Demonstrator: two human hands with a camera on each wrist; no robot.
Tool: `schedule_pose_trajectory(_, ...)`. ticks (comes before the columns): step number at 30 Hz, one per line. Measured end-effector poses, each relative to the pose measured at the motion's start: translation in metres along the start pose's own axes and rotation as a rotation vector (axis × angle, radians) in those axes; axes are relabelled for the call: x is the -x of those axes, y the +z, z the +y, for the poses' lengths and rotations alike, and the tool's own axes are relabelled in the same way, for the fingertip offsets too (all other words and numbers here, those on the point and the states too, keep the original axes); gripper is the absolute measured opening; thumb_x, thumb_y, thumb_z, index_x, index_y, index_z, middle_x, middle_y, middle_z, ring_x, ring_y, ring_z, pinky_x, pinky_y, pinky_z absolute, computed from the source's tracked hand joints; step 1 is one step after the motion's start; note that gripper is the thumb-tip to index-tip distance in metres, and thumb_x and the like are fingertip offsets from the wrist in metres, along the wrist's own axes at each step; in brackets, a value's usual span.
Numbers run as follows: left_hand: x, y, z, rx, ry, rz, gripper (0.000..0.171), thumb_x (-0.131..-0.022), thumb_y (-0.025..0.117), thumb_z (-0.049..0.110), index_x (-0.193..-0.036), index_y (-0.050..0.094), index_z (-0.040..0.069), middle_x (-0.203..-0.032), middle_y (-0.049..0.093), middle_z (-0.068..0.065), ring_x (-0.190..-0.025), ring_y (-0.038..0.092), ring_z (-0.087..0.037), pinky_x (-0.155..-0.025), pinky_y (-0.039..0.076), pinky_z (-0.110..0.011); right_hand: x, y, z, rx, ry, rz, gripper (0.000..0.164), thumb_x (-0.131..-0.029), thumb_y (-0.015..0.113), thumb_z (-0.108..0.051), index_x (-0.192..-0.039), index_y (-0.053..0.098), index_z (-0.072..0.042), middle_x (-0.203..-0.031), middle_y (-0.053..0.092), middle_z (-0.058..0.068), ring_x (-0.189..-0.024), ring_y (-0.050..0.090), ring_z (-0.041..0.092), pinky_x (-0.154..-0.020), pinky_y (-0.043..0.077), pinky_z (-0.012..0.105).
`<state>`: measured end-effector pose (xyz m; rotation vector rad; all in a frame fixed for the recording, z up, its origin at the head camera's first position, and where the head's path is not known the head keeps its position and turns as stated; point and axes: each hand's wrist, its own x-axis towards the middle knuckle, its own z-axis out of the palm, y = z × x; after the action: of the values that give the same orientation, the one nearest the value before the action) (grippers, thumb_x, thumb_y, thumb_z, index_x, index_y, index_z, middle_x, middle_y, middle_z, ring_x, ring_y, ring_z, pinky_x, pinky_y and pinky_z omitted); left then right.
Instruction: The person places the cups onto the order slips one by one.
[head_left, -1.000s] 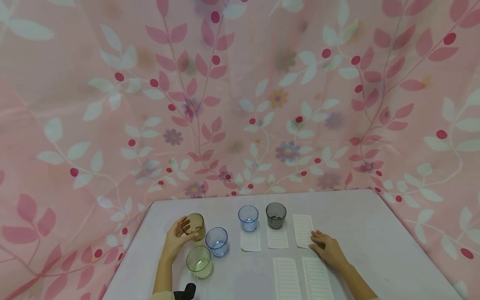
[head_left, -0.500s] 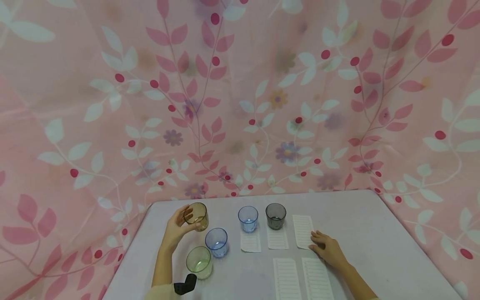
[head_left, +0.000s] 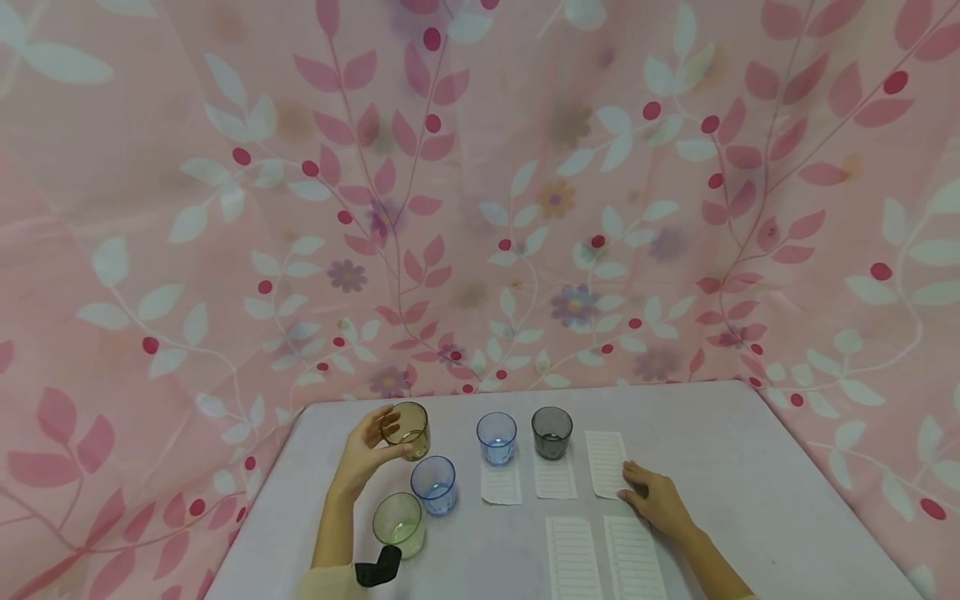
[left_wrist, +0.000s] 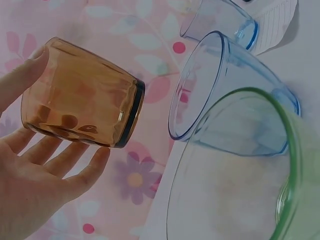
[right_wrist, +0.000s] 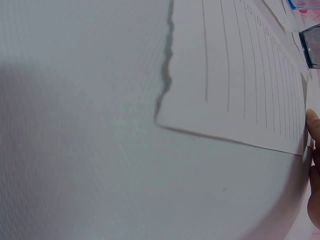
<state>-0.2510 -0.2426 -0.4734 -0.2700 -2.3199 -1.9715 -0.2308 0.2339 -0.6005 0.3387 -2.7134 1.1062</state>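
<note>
My left hand (head_left: 365, 458) grips an amber glass tumbler (head_left: 412, 429) between thumb and fingers. In the left wrist view the tumbler (left_wrist: 82, 95) is off the table, with the thumb on one side and the fingers on the other. A blue tumbler (head_left: 433, 483) and a green tumbler (head_left: 399, 525) stand close by on the near side. My right hand (head_left: 658, 500) rests on the table, its fingertips at the right edge of a lined paper slip (head_left: 604, 462). Only part of the right hand (right_wrist: 314, 170) shows in the right wrist view.
A second blue tumbler (head_left: 497, 437) and a grey tumbler (head_left: 552, 433) stand at the back, each on the far end of a paper slip. Two more lined slips (head_left: 573, 558) lie nearer the front. A floral cloth (head_left: 480, 208) hangs behind the white table (head_left: 750, 467).
My left hand has lifted the amber tumbler and carried it to the right, to just behind the near blue tumbler. The right hand has stayed put.
</note>
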Motion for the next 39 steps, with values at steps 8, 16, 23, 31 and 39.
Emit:
schedule_pose_trajectory(8,-0.005,0.009,0.005,0.022,0.002,-0.038,0.076,-0.073,0.075,-0.004,-0.139,0.038,0.0,-0.136,0.046,-0.023,-0.126,0.043,-0.039,-0.092,0.05,-0.032,-0.001,0.001,0.003,-0.006,-0.024,-0.017,0.038,-0.077,0.073,-0.003,-0.11,0.062,0.011,-0.122,0.058,0.023,-0.118,0.05,0.041,-0.099,0.037,0.051)
schedule_pose_trajectory(16,-0.016,0.026,0.016,0.036,0.0,-0.065,0.076,-0.073,0.076,-0.003,-0.14,0.039,0.004,-0.136,0.047,-0.021,-0.126,0.044,-0.037,-0.098,0.045,-0.045,0.001,0.001,0.003,-0.012,-0.014,-0.017,0.037,-0.078,0.073,-0.005,-0.11,0.063,0.011,-0.122,0.059,0.022,-0.119,0.049,0.041,-0.1,0.037,0.051)
schedule_pose_trajectory(23,-0.027,0.04,0.021,0.037,0.004,-0.087,0.078,-0.072,0.078,-0.001,-0.14,0.04,0.007,-0.136,0.049,-0.018,-0.126,0.044,-0.034,-0.101,0.041,-0.049,0.0,0.0,0.002,-0.027,-0.038,-0.005,0.036,-0.079,0.073,-0.006,-0.109,0.063,0.011,-0.122,0.059,0.022,-0.118,0.049,0.042,-0.099,0.037,0.053)
schedule_pose_trajectory(31,-0.038,0.057,0.026,0.066,0.034,-0.11,0.074,-0.073,0.076,-0.005,-0.138,0.042,0.003,-0.135,0.048,-0.022,-0.125,0.044,-0.038,-0.101,0.041,-0.052,0.001,0.001,0.002,-0.027,-0.044,0.012,0.037,-0.078,0.074,-0.007,-0.108,0.064,0.011,-0.121,0.06,0.021,-0.118,0.051,0.041,-0.099,0.038,0.053)
schedule_pose_trajectory(39,-0.044,0.076,0.033,0.093,0.033,-0.126,0.074,-0.074,0.074,-0.007,-0.138,0.04,-0.001,-0.134,0.049,-0.024,-0.124,0.045,-0.038,-0.1,0.041,-0.052,0.001,0.001,0.004,-0.024,-0.028,0.011,0.037,-0.078,0.074,-0.007,-0.109,0.064,0.01,-0.122,0.06,0.02,-0.118,0.051,0.04,-0.099,0.038,0.052)
